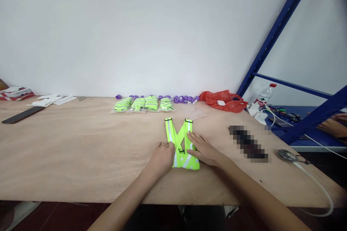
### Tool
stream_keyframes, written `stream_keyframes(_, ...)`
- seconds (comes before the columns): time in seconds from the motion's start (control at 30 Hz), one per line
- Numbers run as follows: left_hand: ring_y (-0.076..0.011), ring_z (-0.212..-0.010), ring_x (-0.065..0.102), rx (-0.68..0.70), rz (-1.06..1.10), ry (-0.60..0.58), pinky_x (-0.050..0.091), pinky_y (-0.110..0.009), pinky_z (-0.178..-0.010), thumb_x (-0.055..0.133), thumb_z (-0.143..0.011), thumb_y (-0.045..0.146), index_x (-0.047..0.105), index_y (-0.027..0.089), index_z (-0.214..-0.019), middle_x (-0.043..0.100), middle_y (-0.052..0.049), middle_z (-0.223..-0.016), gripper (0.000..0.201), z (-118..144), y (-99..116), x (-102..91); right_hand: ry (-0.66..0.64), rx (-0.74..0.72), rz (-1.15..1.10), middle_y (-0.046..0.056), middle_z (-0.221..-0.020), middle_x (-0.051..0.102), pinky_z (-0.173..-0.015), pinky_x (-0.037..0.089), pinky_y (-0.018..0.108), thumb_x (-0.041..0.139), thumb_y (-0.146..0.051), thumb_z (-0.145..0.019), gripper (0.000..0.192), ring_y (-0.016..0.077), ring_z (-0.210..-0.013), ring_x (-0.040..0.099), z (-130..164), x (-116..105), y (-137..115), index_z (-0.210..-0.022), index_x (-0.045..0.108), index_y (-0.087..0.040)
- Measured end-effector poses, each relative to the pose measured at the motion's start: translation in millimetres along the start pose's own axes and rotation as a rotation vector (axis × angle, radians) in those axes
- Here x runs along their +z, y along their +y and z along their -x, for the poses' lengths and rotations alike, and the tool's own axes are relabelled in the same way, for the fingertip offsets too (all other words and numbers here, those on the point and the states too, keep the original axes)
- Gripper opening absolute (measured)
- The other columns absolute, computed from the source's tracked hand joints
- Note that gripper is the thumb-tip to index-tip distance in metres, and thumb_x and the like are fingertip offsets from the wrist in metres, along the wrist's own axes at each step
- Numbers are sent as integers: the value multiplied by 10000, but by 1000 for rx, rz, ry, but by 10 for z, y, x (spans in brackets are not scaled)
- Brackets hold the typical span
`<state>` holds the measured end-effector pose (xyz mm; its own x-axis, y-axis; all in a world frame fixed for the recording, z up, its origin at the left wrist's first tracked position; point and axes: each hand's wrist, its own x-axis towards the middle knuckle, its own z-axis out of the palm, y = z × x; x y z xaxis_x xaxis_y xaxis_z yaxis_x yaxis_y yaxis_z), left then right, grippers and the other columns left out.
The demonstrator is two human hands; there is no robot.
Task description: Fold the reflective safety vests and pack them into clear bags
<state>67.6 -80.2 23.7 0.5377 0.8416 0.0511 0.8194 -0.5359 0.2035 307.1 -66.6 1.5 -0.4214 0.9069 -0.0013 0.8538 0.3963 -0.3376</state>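
Note:
A neon yellow-green reflective vest (187, 161) of flat straps with silver stripes lies folded on the wooden table before me. Two of its straps run away from me, each with a black buckle at the far end, and other straps cross between them. At the vest's left edge, my left hand (162, 157) is closed with curled fingers on the strap; its fingertips are partly hidden. My right hand (204, 149) rests on the right side of the vest, palm down, with its fingers stretched out and apart.
Several clear-bagged yellow-green bundles (151, 103) lie near the wall, with purple rolls (185, 99) behind and beside them. A red plastic bag (226, 101) is at the back right. A round device (286, 155) with a white cable, a bottle (264, 95) and a blue frame stand right.

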Motion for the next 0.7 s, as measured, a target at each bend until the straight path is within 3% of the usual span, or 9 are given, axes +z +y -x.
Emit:
stream_keyframes(0.1,-279,-986,644,2,-10,8,431,-421,-963,254,-1028,195,585,151,-1036,693,-141,-974,334,4,1,0,164,-1,60,173,-1531,441,-1141,362,524,395,-564,-983,640,319,-1410,421,80,70,-72,-1470,474,-157)
stream_keyframes(0.23,-291,-966,637,27,-16,17,436,-438,-937,290,-999,145,597,162,-1006,682,-152,-999,308,7,-1,26,305,-22,66,157,-1326,634,-1019,493,507,346,-448,-1016,482,308,-1207,606,209,172,-156,-1314,626,-193)
stream_keyframes(0.33,-287,-988,631,33,-28,6,425,-435,-950,290,-994,128,596,162,-1017,682,-145,-999,309,5,-2,48,281,-23,2,146,-1315,647,-1036,480,522,388,-461,-1002,470,311,-1221,599,277,163,-222,-1322,612,-199)
stream_keyframes(0.47,-285,-1016,623,18,-19,-1,421,-435,-962,283,-1005,158,579,171,-1036,689,-136,-1005,298,13,13,37,187,6,-105,153,-1443,549,-1102,422,511,546,-527,-922,591,316,-1334,506,334,80,-306,-1403,531,-184)
stream_keyframes(0.57,-284,-1031,617,9,-5,-10,429,-422,-953,307,-979,121,558,181,-1065,689,-129,-1032,272,32,35,-6,146,17,-141,155,-1484,503,-1132,382,517,587,-514,-901,562,326,-1375,459,352,60,-341,-1357,576,-186)
stream_keyframes(0.7,-278,-1092,602,-5,27,-38,425,-405,-966,322,-957,76,531,177,-1125,685,-122,-1091,287,58,54,-66,160,24,-139,164,-1434,530,-1080,447,473,604,-476,-897,512,313,-1311,515,346,70,-374,-1310,611,-174)
